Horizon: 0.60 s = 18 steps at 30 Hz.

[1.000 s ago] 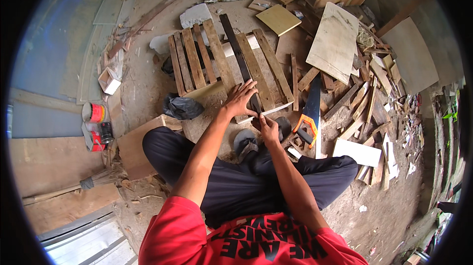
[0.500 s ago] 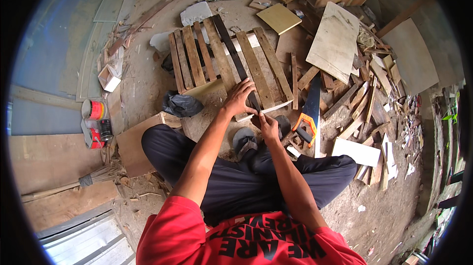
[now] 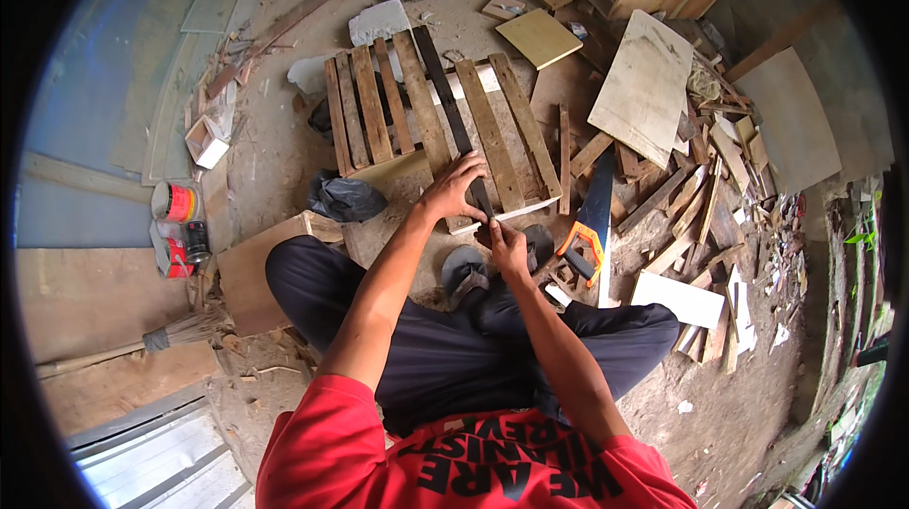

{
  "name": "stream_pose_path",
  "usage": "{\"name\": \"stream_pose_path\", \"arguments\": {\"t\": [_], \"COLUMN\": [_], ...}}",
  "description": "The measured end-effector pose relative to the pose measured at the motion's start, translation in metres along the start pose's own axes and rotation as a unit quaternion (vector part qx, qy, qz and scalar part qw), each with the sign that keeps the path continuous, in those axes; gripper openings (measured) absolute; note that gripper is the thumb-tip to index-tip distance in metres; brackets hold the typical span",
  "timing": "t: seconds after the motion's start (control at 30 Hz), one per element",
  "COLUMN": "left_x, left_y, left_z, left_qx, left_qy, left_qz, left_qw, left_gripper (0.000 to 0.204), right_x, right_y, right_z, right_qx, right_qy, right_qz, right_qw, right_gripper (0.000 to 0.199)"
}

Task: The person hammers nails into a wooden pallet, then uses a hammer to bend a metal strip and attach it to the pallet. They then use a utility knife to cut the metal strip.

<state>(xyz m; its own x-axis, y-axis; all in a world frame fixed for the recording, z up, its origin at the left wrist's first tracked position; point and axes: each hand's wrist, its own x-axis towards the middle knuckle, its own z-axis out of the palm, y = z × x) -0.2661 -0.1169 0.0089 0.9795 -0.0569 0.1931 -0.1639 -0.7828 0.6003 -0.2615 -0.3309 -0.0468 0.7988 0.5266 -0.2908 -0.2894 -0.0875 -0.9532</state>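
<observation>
A long dark wooden slat (image 3: 441, 83) lies lengthwise over a low frame of lighter brown slats (image 3: 488, 125). My left hand (image 3: 454, 189) grips it near its close end, fingers across the top and thumb stretched toward my right hand. At the tip of that slat, my right hand (image 3: 508, 249) is closed in a pinch, with the thumb and fingertips on the end. The two hands almost meet there. Just to the right of my right hand rests a handsaw (image 3: 595, 211) with an orange and black handle, its blade pointing away from me.
Scrap wood (image 3: 696, 192) is piled at the right, beside a pale board (image 3: 644, 83) and a white panel (image 3: 677, 299). A black plastic bag (image 3: 346, 196) sits left of the frame. Cans (image 3: 175, 203) and a broom (image 3: 180, 331) lie farther left.
My right hand has shifted slightly left and nearer to me at the slat's end. My left hand keeps its grip. The whole view has tilted a little.
</observation>
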Motion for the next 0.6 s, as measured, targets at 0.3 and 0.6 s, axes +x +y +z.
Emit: {"name": "stream_pose_path", "arguments": {"t": [0.3, 0.6], "left_x": [-0.001, -0.002], "left_y": [-0.005, -0.008], "left_z": [0.003, 0.000], "left_qx": [-0.014, -0.024], "left_qy": [-0.001, -0.015], "left_qz": [0.008, 0.008], "left_qw": [1.000, 1.000], "left_gripper": [0.087, 0.083], "right_x": [-0.012, -0.013], "right_y": [-0.020, -0.026], "right_z": [0.005, 0.004], "right_qx": [-0.080, -0.077], "right_qy": [0.018, 0.005], "right_qz": [-0.048, -0.062], "right_qw": [0.995, 0.995], "right_gripper": [0.039, 0.040]}}
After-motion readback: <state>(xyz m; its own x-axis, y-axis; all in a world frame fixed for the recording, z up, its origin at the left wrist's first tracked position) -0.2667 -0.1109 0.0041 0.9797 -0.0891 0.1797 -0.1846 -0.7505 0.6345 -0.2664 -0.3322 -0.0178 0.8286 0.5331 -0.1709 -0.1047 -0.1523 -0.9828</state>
